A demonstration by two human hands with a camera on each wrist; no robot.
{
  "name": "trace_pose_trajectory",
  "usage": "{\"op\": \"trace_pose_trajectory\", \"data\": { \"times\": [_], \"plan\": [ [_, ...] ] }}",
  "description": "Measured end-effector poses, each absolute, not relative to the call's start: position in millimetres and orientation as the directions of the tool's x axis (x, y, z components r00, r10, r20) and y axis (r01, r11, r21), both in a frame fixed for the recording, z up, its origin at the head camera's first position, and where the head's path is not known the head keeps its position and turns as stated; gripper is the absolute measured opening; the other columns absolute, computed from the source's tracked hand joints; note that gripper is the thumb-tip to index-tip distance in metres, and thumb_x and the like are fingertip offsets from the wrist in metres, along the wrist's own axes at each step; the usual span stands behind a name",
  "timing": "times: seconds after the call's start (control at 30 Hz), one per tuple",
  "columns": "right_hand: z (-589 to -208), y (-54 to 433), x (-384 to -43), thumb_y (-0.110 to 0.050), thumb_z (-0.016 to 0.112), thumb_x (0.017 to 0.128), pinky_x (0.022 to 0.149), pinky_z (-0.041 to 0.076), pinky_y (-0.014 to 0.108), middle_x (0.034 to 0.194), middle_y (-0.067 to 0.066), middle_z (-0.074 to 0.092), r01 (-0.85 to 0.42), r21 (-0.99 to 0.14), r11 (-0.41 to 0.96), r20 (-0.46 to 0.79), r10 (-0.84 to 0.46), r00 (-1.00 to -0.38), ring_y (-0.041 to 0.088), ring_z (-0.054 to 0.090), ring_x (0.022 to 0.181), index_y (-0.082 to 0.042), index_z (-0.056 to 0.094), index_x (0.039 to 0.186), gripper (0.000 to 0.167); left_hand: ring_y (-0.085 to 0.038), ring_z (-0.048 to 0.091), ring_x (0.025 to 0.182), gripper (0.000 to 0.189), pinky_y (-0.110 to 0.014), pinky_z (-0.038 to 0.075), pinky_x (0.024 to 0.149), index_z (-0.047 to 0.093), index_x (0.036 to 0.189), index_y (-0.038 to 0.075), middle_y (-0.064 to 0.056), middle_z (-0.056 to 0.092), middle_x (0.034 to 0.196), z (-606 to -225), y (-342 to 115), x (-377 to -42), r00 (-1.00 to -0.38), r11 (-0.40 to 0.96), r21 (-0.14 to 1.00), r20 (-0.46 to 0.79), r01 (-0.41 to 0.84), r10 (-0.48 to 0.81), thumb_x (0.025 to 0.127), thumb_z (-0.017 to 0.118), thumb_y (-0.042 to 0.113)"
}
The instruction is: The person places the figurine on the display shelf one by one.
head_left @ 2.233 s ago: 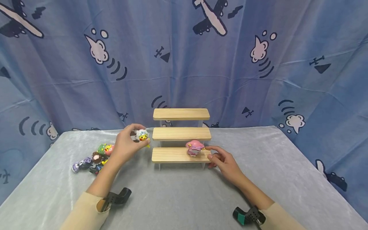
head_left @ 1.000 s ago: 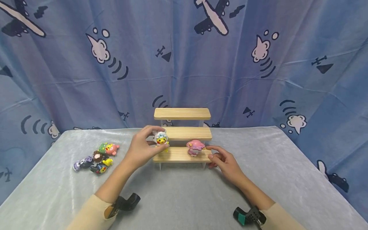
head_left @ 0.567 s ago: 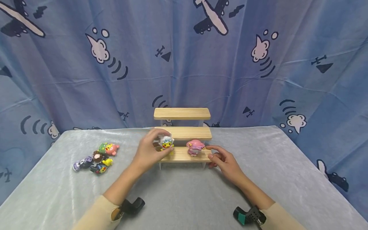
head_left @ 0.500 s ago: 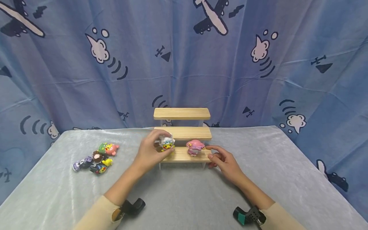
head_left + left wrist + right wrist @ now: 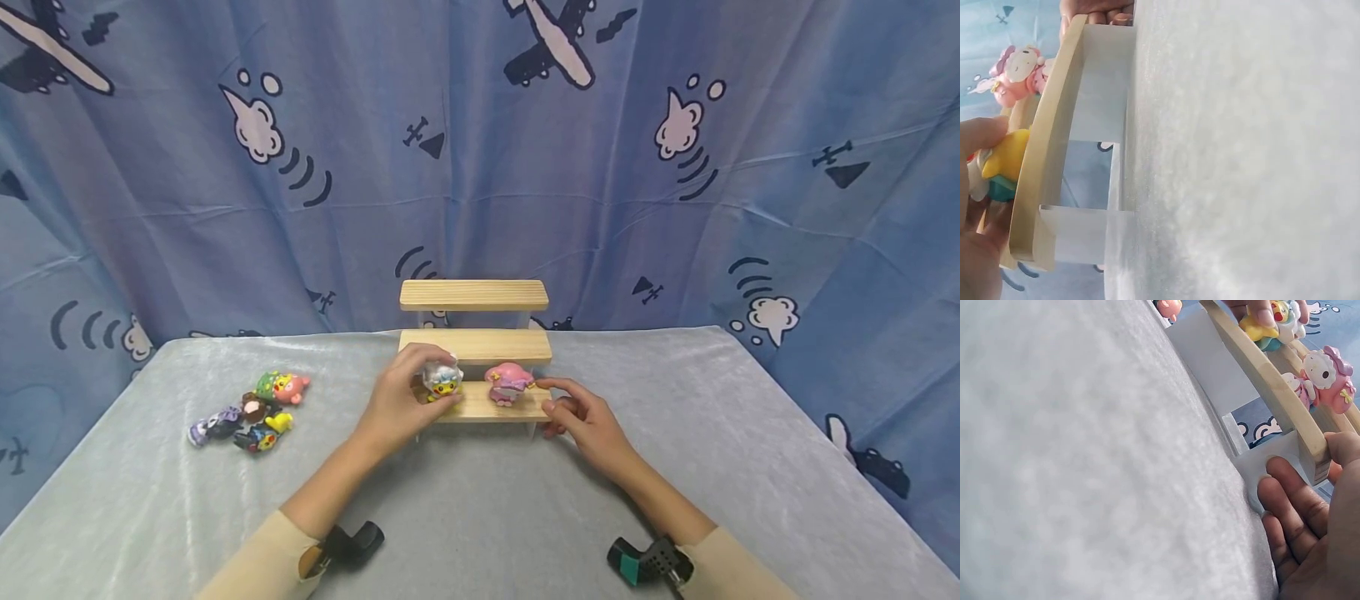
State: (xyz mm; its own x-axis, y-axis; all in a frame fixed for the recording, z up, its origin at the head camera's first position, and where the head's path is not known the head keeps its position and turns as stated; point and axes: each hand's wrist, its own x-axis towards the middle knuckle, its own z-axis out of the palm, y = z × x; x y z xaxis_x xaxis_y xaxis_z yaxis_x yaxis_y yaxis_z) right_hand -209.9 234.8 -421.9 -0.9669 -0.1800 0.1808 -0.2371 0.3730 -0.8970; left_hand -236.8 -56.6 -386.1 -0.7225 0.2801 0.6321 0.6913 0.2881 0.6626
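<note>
My left hand (image 5: pixel 397 400) pinches a small yellow figurine with a white hat (image 5: pixel 445 383) between thumb and fingers, over the left half of the lowest step of a wooden three-step display shelf (image 5: pixel 474 408). Seen from the left wrist, the figurine's yellow and teal lower part (image 5: pixel 1007 156) is right at the board. A pink-hooded figurine (image 5: pixel 507 383) stands on the right half of that same step, facing away from the head camera. At the step's right end my right hand (image 5: pixel 588 423) grips the board, some fingers lying below it in the right wrist view.
Several small figurines lie in a pile on the grey cloth to the left, among them one in green and pink (image 5: pixel 282 387) and a dark one (image 5: pixel 257 438). A blue curtain (image 5: pixel 480 167) with airplane prints hangs behind the table (image 5: pixel 480 517).
My left hand has carried the white-hatted figurine rightward from beside the shelf to the lowest step, lowering it slightly. The right hand and the pink figurine have stayed in place.
</note>
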Motion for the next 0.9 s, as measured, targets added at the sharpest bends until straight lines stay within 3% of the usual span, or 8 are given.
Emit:
{"op": "trace_pose_trajectory", "data": {
  "times": [0.27, 0.37, 0.57, 0.73, 0.9],
  "plan": [
    [-422, 236, -209, -0.021, 0.057, 0.104, 0.073, 0.060, 0.028, 0.094, 0.021, 0.073, -0.237, -0.894, 0.381, 0.181, -0.178, -0.967, 0.013, 0.071, 0.074, -0.006, 0.056, 0.138, 0.037, -0.018, 0.063, 0.106, 0.047, -0.033, 0.055, 0.088, 0.068, 0.113, 0.011, -0.004, 0.069, 0.114, -386, -54, -236, -0.690, 0.429, 0.554, 0.664, 0.713, 0.289, 0.072, 0.090, 0.008],
    [-421, 236, -209, -0.021, 0.057, 0.104, 0.073, 0.060, 0.028, 0.094, 0.021, 0.073, -0.237, -0.893, 0.383, 0.182, -0.174, -0.968, 0.014, 0.071, 0.074, -0.007, 0.057, 0.138, 0.037, -0.019, 0.061, 0.107, 0.046, -0.037, 0.054, 0.089, 0.068, 0.114, 0.014, -0.002, 0.069, 0.115, -384, -55, -235, -0.682, 0.490, 0.504, 0.665, 0.711, 0.305, 0.074, 0.090, 0.015],
    [-421, 235, -208, -0.022, 0.058, 0.104, 0.073, 0.060, 0.028, 0.096, 0.022, 0.074, -0.228, -0.896, 0.381, 0.174, -0.169, -0.970, 0.014, 0.071, 0.074, -0.007, 0.057, 0.138, 0.037, -0.018, 0.063, 0.113, 0.042, -0.039, 0.054, 0.097, 0.068, 0.119, 0.016, 0.000, 0.068, 0.120, -372, -69, -238, -0.675, 0.501, 0.462, 0.590, 0.732, 0.443, 0.081, 0.085, 0.023],
    [-422, 235, -208, -0.021, 0.057, 0.104, 0.072, 0.060, 0.028, 0.092, 0.020, 0.074, -0.235, -0.895, 0.378, 0.182, -0.173, -0.968, 0.013, 0.070, 0.073, -0.005, 0.057, 0.137, 0.037, -0.017, 0.066, 0.107, 0.048, -0.039, 0.057, 0.093, 0.066, 0.124, 0.019, 0.002, 0.068, 0.122, -358, -82, -237, -0.717, 0.520, 0.494, 0.494, 0.696, 0.491, 0.080, 0.086, 0.022],
    [-421, 234, -208, -0.021, 0.057, 0.104, 0.072, 0.060, 0.028, 0.091, 0.018, 0.074, -0.242, -0.896, 0.372, 0.189, -0.174, -0.966, 0.013, 0.070, 0.073, -0.004, 0.057, 0.137, 0.037, -0.014, 0.065, 0.092, 0.051, -0.036, 0.059, 0.083, 0.067, 0.125, 0.018, 0.002, 0.070, 0.110, -353, -86, -237, -0.727, 0.534, 0.494, 0.474, 0.686, 0.496, 0.079, 0.087, 0.023]
  ]
}}
